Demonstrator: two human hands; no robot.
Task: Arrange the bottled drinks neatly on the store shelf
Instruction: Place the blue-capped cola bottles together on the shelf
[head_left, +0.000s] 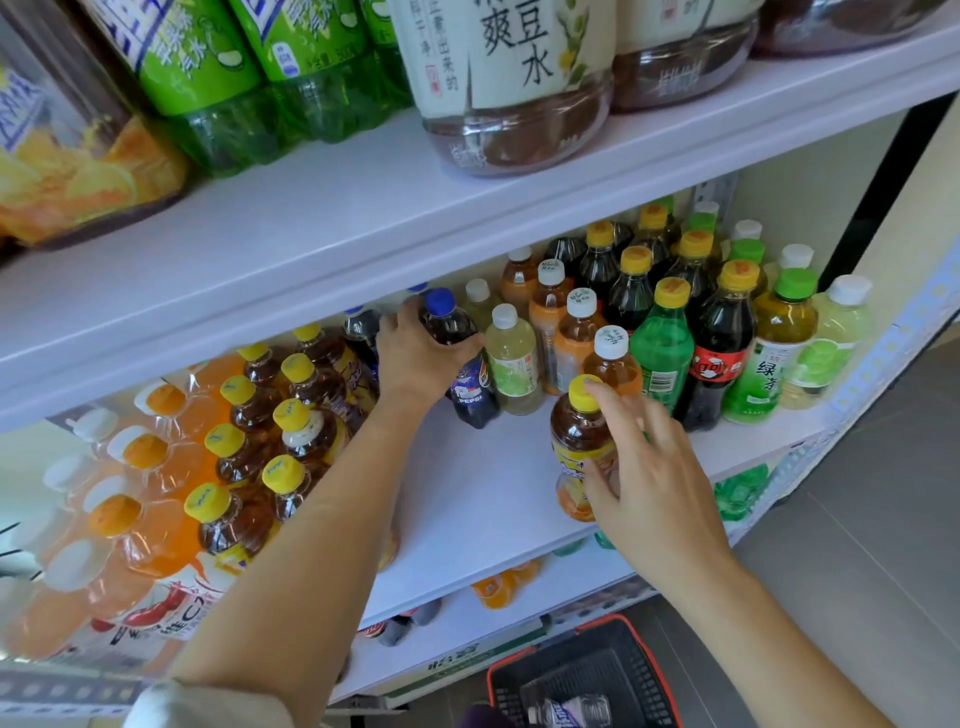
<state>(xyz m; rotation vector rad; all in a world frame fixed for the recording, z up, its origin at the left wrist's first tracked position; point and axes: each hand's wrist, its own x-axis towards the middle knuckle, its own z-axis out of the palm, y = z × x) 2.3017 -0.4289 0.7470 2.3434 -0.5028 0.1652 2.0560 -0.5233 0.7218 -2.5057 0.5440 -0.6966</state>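
I see the Pepsi bottle (470, 384), blue cap up, standing toward the back of the middle shelf (483, 493), about midway along it. The left hand (415, 358) wraps its shoulder from the left, fingers curled round the neck area and thumb on the near side. Toward the front edge, right of centre, a yellow-capped tea bottle (579, 431) sits in the right hand (654, 467): the thumb lies across its lower label, the index tip rests on the cap, and the other fingers spread behind it. Whether its base touches the shelf, I cannot tell.

Just right of the Pepsi bottle stands a pale green drink (511, 358) with a white cap. Further right are a green soda bottle (662, 348) and a red-labelled cola bottle (719, 358). Rows of yellow-capped tea bottles (291, 415) and orange drinks (156, 467) fill the shelf's left end. The upper shelf (363, 218) carries large bottles (509, 78). Below, on the grey floor (857, 519), is a black basket (587, 670) with a red rim.
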